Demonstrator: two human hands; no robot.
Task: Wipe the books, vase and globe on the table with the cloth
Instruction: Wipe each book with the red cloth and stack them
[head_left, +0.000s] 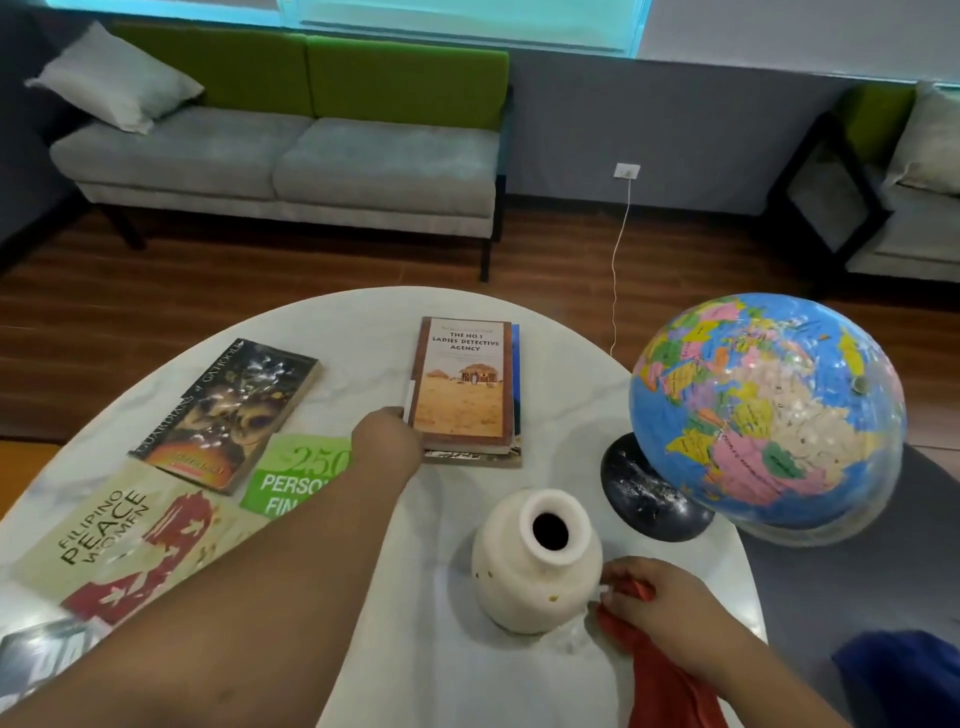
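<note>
Green book (296, 478) half covered — red cloth (660, 680) cut by bottom edge.

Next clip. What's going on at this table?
A person's left hand reaches to the left edge of the Ladies Detective Agency book atop a small stack; its fingers are hidden. The right hand grips a red cloth beside the white vase. No hand touches the globe.

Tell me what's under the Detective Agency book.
The Detective Agency book tops a stack: a blue edge shows at its right, another cover's strip below. Their titles are covered.
</note>
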